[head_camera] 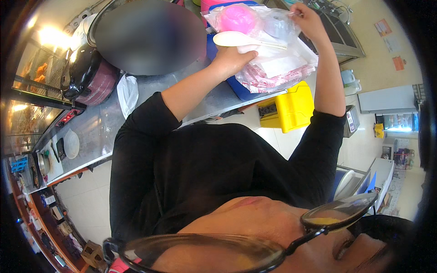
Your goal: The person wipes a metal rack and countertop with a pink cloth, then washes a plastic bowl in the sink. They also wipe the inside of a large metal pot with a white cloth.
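Note:
My right hand (pixel 307 22) pinches the upper corner of a clear plastic bag (pixel 275 25). A bright pink round object (pixel 238 18) shows through the plastic beside it. Across the front of the bag lies a white plastic spoon (pixel 232 39), its handle pointing right. My left hand (pixel 232 59) is just below the spoon, thumb stretched over white plastic or paper (pixel 281 65); its fingers are hidden, so I cannot tell what they grip. Under these is a pile of red-and-white printed plastic bags (pixel 273 78), resting on a blue tray or bin (pixel 238 89).
A metal worktop (pixel 191 92) runs leftward, bearing a pink-and-black pot (pixel 97 78), a white plastic bag (pixel 128 95) and a clear lid (pixel 71 144). A lit glass food display (pixel 34 71) stands at the left. A yellow bin (pixel 295 109) is beneath the worktop's right end. A large blurred patch hides part of the worktop.

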### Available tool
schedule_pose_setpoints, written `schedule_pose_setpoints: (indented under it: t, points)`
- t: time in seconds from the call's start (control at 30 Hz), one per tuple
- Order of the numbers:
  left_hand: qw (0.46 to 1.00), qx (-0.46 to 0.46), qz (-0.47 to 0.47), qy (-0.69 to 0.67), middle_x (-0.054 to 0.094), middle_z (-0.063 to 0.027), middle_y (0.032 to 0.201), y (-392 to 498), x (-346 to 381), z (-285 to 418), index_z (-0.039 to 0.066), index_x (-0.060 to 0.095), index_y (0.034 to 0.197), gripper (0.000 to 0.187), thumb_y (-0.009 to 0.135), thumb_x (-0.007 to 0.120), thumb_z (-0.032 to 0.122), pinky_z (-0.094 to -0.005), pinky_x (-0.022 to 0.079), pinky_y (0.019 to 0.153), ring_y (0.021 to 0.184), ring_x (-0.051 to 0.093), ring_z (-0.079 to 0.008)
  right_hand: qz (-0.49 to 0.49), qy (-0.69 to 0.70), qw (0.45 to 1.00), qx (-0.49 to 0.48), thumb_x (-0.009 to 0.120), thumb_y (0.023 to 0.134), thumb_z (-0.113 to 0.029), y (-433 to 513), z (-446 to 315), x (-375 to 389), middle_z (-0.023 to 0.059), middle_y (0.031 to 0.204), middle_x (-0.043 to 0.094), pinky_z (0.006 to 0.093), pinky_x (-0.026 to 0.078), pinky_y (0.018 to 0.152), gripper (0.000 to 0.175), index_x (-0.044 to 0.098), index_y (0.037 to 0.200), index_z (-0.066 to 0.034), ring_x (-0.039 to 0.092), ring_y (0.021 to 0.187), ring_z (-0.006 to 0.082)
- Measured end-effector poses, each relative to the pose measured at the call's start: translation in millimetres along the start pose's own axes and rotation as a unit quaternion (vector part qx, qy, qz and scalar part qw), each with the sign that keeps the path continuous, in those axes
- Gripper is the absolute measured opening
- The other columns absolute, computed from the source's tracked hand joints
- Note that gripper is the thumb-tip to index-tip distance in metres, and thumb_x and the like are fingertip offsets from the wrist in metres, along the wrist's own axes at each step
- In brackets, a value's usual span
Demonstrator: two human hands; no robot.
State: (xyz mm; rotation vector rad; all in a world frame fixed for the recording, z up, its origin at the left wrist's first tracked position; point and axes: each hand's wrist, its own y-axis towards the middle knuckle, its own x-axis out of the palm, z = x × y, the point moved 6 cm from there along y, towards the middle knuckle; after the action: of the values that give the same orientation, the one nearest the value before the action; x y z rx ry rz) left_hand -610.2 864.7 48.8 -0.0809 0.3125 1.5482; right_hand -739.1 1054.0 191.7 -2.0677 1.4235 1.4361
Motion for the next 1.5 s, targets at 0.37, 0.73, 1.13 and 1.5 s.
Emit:
schedule_pose_setpoints:
  t: [0.37,0.73,1.13,1.5]
  points:
    - [1.0,-0.006,-0.022,0.013,0.05,-0.0214,0.128,-13.1,-9.6,7.8,-0.004,0.045,0.13,0.074,0.079,0.071,0.042,-0.0371,0.043,0.097,0.117,0.051,-0.0296,-0.004,-0.131,0.99,0.051,0.057,0.087,-0.034,-62.7,-48.2,38.0,0.0191,0.092,0.066,0.0383,0.048,0.077,0.038,0.06,0.111,-0.0052,0.065,0.083,0.0299]
    - [0.854,-0.107,0.167,0.481,0.04,-0.0217,0.135,-158.7,-193.2,-130.3,0.008,0.039,0.138,0.072,0.078,0.07,0.032,-0.0445,0.041,0.097,0.121,0.044,-0.0378,0.266,-0.202,0.938,-0.089,0.069,0.082,-0.027,-123.8,-158.6,-0.8,0.0141,0.101,0.058,0.0336,0.046,0.076,0.044,0.059,0.121,-0.0076,0.057,0.085,0.0244]
    - [0.856,-0.02,0.331,0.397,0.065,-0.0158,0.092,-265.6,-245.3,-178.0,0.003,0.064,0.099,0.019,0.082,0.061,0.009,-0.0443,0.049,0.076,0.089,0.062,-0.0357,-0.072,0.338,0.937,-0.045,0.063,0.088,-0.02,-122.4,-251.5,253.1,0.017,0.102,0.065,0.0325,0.048,0.079,0.034,0.059,0.113,0.0028,0.062,0.092,0.0261]
    - [0.926,0.094,0.226,0.287,0.059,-0.0155,0.119,-327.8,-309.7,-104.6,0.008,0.056,0.126,0.045,0.082,0.065,0.005,-0.0363,0.045,0.09,0.108,0.055,-0.0308,0.161,0.171,0.967,-0.098,0.067,0.078,-0.01,-87.0,-318.0,405.6,0.0232,0.103,0.05,0.0419,0.04,0.085,0.037,0.049,0.107,0.0043,0.05,0.098,0.0387]
